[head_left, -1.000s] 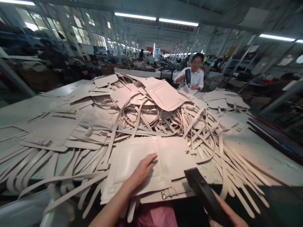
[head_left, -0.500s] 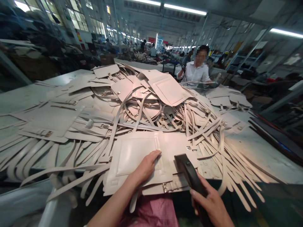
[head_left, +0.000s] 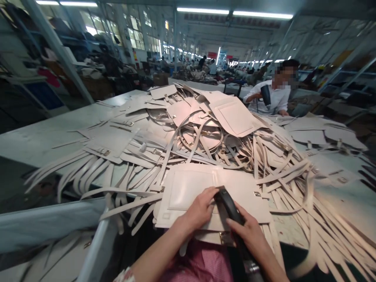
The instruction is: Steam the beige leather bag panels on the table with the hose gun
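A pale beige leather bag panel [head_left: 241,188] with a raised pocket lies flat at the table's front edge. My left hand [head_left: 202,207] rests on it, palm down, just right of the pocket, fingers stretched and slightly bent. In my right hand [head_left: 249,231] is a black hair dryer [head_left: 230,207], gripped round its body. Its front end points at the panel and meets or nearly meets my left fingertips; I cannot tell which. A strap with a metal buckle [head_left: 225,237] hangs at the panel's lower edge.
Behind the panel rises a heap of similar bag pieces [head_left: 235,113] and tangled straps [head_left: 293,184]. A pale-lined bin [head_left: 96,243] with more pieces stands at lower left. Across the table, a person in white [head_left: 276,98] holds another hair dryer [head_left: 265,95].
My view has turned left. Over the panel, my left hand has slid right, away from the pocket, and the hair dryer's front end is now close beside its fingertips.
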The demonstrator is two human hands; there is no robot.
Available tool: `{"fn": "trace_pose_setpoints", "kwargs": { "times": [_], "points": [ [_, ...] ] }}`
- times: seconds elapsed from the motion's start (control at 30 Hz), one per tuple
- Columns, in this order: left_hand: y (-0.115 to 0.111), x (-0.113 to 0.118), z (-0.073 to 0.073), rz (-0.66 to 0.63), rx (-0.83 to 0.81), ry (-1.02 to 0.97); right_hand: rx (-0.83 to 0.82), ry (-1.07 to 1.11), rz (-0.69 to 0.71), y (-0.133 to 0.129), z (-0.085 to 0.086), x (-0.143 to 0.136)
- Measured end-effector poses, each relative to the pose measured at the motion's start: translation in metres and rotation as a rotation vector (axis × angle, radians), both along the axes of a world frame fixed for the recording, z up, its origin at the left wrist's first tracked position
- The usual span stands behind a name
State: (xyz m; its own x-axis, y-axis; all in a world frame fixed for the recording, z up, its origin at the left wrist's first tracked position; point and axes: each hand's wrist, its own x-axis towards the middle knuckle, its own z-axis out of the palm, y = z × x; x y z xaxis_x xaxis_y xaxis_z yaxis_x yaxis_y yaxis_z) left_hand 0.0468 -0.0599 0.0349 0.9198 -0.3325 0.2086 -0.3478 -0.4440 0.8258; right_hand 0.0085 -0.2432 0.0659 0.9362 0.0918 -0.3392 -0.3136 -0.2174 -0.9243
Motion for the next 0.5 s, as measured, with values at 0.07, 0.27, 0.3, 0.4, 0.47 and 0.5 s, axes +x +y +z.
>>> {"fn": "trace_pose_setpoints", "kwargs": {
  "times": [0.07,0.27,0.3,0.4,0.47,0.5],
  "points": [
    [0.032,-0.021,0.010,0.279,-0.047,-0.047,-0.023,-0.025,0.018,0.002,0.008,0.005],
    [0.128,-0.081,-0.005,0.900,-0.380,0.393,0.086,0.090,0.255,0.004,0.024,-0.023],
    [0.132,-0.087,-0.010,0.858,-0.478,0.509,0.114,0.098,0.301,0.008,0.025,-0.027],
    [0.124,-0.091,-0.018,0.712,-0.685,0.659,0.159,0.137,0.479,0.028,0.029,-0.030],
    [0.115,-0.088,-0.017,0.686,-0.722,0.618,0.166,0.123,0.584,0.045,0.032,-0.029],
    [0.111,-0.086,-0.017,0.680,-0.724,0.588,0.168,0.109,0.621,0.054,0.034,-0.028]
  ]
}}
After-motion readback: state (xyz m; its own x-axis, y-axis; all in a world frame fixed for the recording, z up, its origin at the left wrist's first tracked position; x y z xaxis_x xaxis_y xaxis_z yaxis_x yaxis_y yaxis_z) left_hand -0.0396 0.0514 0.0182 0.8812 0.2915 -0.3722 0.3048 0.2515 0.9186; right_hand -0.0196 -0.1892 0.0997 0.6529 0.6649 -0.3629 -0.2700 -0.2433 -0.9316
